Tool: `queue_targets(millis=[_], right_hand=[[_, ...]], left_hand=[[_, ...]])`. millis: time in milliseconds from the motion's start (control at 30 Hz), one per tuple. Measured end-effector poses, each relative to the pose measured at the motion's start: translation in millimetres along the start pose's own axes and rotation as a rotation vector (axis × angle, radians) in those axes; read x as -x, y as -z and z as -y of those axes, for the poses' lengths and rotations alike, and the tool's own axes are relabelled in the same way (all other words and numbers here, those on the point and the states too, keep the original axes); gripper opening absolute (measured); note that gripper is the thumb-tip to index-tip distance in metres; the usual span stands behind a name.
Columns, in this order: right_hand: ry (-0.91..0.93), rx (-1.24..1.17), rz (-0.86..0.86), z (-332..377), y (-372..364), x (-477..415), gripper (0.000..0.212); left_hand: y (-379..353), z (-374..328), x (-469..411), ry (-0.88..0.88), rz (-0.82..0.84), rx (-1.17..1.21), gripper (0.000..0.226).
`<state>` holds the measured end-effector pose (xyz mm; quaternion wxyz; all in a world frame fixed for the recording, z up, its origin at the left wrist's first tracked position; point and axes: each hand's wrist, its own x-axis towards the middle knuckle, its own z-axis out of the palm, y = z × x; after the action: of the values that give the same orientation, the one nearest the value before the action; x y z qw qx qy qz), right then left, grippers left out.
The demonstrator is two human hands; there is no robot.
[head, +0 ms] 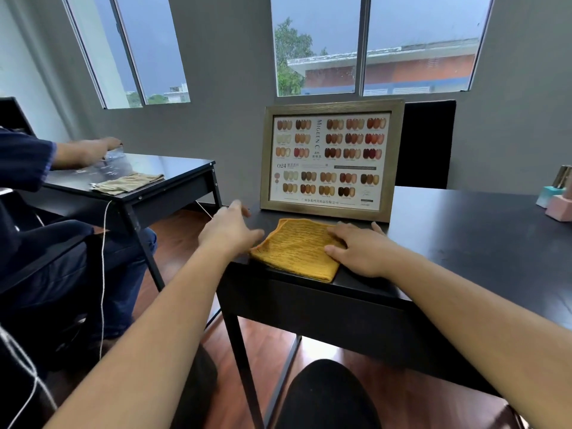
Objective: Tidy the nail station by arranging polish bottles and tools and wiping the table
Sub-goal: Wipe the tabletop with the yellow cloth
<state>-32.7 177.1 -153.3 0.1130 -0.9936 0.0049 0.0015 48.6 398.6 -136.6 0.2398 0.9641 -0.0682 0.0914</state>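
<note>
Here, black bench (464,239) stood under grey wall (232,88), windows (418,41). Right hand (360,250) lay flat on yellow cloth (295,252); left hand (230,232), fingers (239,208) spread, beside it. Pastel blocks (555,202) cut off right.

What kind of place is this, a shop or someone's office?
Probably a nail salon or nail-training room. A framed chart of nail colour swatches stands on the black table, a yellow cloth lies in front of it, and another person works at a second table alongside.

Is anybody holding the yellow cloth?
Not gripped. The right hand lies flat on the right part of the yellow cloth, fingers straight; the left hand is open by its left edge.
</note>
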Motion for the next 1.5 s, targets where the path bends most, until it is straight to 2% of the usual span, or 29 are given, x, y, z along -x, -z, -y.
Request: queue_targets(millis=[67, 100, 167, 233, 300, 433, 867, 933, 1000, 1033, 1100, 1167, 1300, 1500], right_hand=[[-0.011, -0.026, -0.06, 0, 0, 0, 0.061], [-0.009, -0.012, -0.057, 1, -2, 0, 0.063], [0.001, 0.065, 0.017, 5, -9, 2, 0.069], [0.001, 0.135, 0.079, 6, -14, 2, 0.071], [0.002, 0.174, 0.112, 5, -13, -1, 0.071], [0.01, 0.207, 0.179, 13, -8, -10, 0.069], [0.059, 0.208, 0.181, 65, -18, -58, 0.069], [0.071, 0.183, 0.184, 65, -19, -61, 0.069], [0.078, 0.074, 0.162, 60, -16, -60, 0.069], [0.072, -0.008, 0.11, 56, -13, -60, 0.068], [0.043, -0.135, -0.038, 52, -4, -61, 0.065], [0.03, -0.136, -0.082, 55, 1, -62, 0.068], [0.026, 0.076, 0.067, 69, -16, -59, 0.082], [-0.012, 0.205, 0.089, 68, -27, -58, 0.087]], left_hand=[[-13, -21, 5, -0.189, -0.167, -0.076, 0.042], [-23, -32, 9, -0.303, -0.141, -0.09, 0.044], [-45, -48, 15, -0.438, 0.084, -0.165, 0.053], [-58, -48, 13, -0.412, 0.286, -0.247, 0.061], [-62, -42, 6, -0.369, 0.34, -0.252, 0.063], [-65, -31, 1, -0.357, 0.319, -0.242, 0.064], [-46, 26, -42, -0.279, 0.286, -0.294, 0.063], [-41, 27, -42, -0.272, 0.31, -0.206, 0.062], [-32, 28, -40, -0.198, 0.268, 0.096, 0.056], [-27, 30, -41, -0.174, 0.186, 0.255, 0.051], [-19, 29, -41, -0.21, -0.011, 0.327, 0.044], [-19, 22, -45, -0.276, -0.005, 0.222, 0.045], [-38, 18, -49, -0.316, 0.307, -0.166, 0.061], [-46, 26, -55, -0.343, 0.341, -0.294, 0.065]])
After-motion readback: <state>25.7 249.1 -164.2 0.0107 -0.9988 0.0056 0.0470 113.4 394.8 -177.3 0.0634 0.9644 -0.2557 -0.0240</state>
